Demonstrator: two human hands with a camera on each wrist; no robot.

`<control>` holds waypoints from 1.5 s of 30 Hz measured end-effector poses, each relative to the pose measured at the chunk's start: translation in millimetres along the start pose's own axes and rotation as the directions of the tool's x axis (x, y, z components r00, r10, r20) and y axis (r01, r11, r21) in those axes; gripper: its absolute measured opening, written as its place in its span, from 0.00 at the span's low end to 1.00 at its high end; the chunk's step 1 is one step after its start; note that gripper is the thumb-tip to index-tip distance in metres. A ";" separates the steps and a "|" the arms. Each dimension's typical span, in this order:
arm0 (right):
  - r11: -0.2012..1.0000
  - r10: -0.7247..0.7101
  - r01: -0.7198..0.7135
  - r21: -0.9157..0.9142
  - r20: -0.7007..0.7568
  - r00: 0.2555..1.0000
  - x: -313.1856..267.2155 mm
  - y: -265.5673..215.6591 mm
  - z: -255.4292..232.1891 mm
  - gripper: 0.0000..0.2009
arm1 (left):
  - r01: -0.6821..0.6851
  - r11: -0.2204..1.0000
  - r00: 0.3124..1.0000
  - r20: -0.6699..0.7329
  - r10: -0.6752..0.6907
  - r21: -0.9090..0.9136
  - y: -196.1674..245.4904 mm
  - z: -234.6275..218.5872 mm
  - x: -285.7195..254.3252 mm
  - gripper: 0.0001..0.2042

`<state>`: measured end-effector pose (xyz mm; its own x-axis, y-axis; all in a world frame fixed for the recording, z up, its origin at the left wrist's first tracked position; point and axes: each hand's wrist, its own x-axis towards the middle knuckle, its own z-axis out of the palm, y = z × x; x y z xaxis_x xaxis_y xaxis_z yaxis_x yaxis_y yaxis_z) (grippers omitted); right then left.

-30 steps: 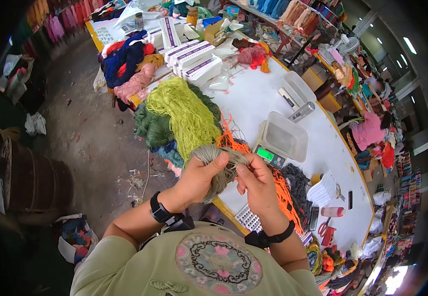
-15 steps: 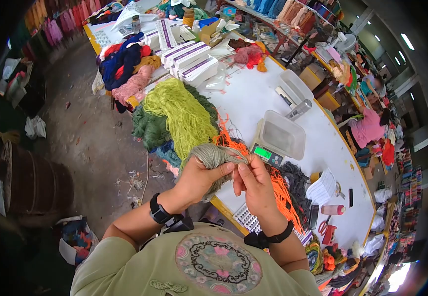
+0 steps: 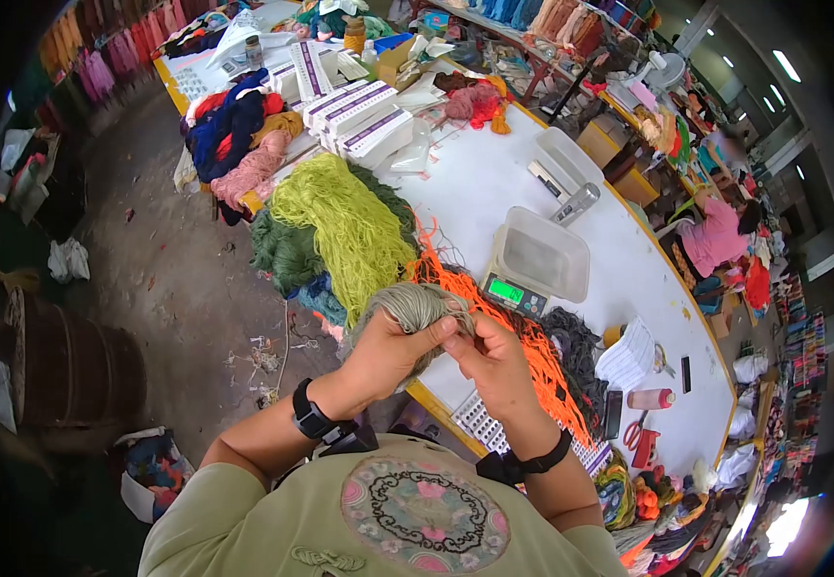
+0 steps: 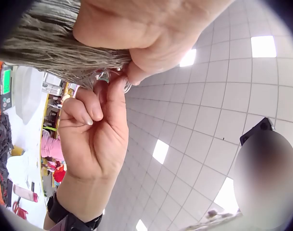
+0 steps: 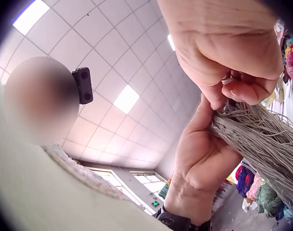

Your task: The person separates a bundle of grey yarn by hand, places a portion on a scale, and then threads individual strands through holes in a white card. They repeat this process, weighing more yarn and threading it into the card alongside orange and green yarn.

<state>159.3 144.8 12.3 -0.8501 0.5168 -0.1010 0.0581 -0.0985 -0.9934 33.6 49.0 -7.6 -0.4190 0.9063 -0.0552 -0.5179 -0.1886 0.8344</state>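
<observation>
A grey-beige skein of yarn is held up close in front of the body, over the table's near edge. My left hand grips its bundle, the thumb lying across the near side. At the skein's right end my right hand pinches some strands between thumb and fingers, its fingertips meeting the left thumb tip. In the left wrist view the grey strands gather to a narrow bunch at the fingertips. The right wrist view shows the yarn fanning out from both hands, with some loose strands.
Lime-green yarn and orange yarn lie just beyond the hands. A digital scale with a clear plastic tub stands behind. White boxes, scissors and a thread spool are on the table. A person in pink is far right.
My right fingers have shifted on the strands at the skein's end and now meet the left thumb tip. The left hand keeps its grip, and the view has turned slightly.
</observation>
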 end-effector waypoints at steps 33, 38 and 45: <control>0.957 0.232 -0.290 -0.002 -0.594 0.770 -62.2 82.9 -204.3 0.10 | -0.009 0.965 0.980 -0.194 -0.043 -0.262 86.6 -130.9 -60.8 0.13; 0.844 -0.013 -0.406 -0.350 -0.770 0.637 -148.3 187.2 -361.0 0.08 | -0.256 0.869 0.952 -0.265 0.151 -0.424 164.0 -194.5 -77.0 0.13; -0.069 -0.255 -0.784 -0.617 -0.749 0.611 -243.6 214.1 -463.6 0.11 | -0.484 0.850 0.815 -0.460 0.352 -0.208 243.6 -390.8 -117.4 0.10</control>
<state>621.4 392.1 -200.7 -0.1427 0.9781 0.1516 0.9854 0.1260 0.1147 -334.8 -251.2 -12.1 -0.8667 0.4988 -0.0035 -0.3923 -0.6773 0.6223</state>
